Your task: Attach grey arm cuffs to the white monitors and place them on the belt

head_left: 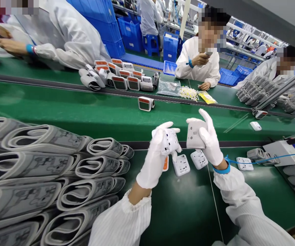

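Observation:
My left hand (157, 150), in a white glove, grips a white plastic monitor housing (170, 141) with small dark slots. Close by on its right, my gloved right hand (210, 138) holds a light grey piece (195, 134) with a few dark marks, which looks like a rolled wrist cuff. Its index finger points up. The two held pieces are apart. Below them on the green bench lie two more white housings, one nearer the left (181, 165) and one under the right hand (199, 159). An orange-and-white part (165, 164) is half hidden behind my left hand.
Rolled grey cuffs (39, 164) are stacked at left. A green conveyor belt (106, 112) crosses ahead, carrying a wrist monitor (145, 104). Several monitors (120, 83) stand beyond it. Co-workers in white sit opposite. At right are another housing (245, 164) and a white box (286, 153).

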Demonstrator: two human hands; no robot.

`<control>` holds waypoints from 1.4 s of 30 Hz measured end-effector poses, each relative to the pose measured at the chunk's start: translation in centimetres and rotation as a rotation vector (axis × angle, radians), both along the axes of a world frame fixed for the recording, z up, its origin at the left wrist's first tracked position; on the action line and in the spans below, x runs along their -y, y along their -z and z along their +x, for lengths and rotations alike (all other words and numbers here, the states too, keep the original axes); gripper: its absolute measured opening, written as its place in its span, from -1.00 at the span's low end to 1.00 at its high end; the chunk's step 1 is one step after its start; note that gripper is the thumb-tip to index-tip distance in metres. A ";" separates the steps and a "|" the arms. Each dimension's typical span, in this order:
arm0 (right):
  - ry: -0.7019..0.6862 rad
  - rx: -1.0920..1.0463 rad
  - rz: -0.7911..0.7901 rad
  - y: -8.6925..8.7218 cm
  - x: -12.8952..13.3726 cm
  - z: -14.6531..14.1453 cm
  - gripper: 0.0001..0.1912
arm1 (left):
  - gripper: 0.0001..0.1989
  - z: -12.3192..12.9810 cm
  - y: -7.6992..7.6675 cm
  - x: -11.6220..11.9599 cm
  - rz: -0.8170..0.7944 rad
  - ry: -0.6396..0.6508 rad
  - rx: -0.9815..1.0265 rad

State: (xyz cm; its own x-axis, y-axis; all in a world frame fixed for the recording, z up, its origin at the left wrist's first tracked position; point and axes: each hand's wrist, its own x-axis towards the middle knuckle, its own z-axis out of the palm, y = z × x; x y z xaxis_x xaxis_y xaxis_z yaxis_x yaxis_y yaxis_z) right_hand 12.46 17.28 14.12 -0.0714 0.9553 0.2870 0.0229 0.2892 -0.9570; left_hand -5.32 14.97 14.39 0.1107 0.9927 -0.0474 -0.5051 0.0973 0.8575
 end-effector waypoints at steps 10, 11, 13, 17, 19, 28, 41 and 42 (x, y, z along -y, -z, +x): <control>-0.161 0.178 0.115 0.1 0.2 -0.6 -0.65 | -0.37 0.4 1.9 0.0 0.060 0.043 -0.127; -0.160 0.189 0.114 0.1 0.2 -0.5 -0.66 | -0.37 0.4 1.9 0.0 0.066 0.055 -0.141; -0.152 0.217 0.107 0.1 0.3 -0.6 -0.69 | -0.37 0.3 1.9 0.1 0.083 0.060 -0.155; -0.134 0.261 0.069 0.0 0.6 -0.7 -0.72 | -0.38 0.4 1.8 0.2 0.096 0.032 -0.173; -0.131 0.269 0.049 0.0 0.7 -0.7 -0.70 | -0.37 0.5 2.0 0.2 0.087 0.024 -0.192; -0.121 0.303 0.035 0.1 0.7 -0.6 -0.69 | -0.36 1.0 2.3 0.5 0.105 0.003 -0.297; -0.122 0.415 0.098 0.1 0.6 -0.7 -0.66 | -0.32 1.3 2.1 0.5 0.093 -0.003 -0.341; -0.117 0.429 0.106 0.1 0.7 -0.8 -0.66 | -0.33 1.3 2.1 0.6 0.095 -0.008 -0.350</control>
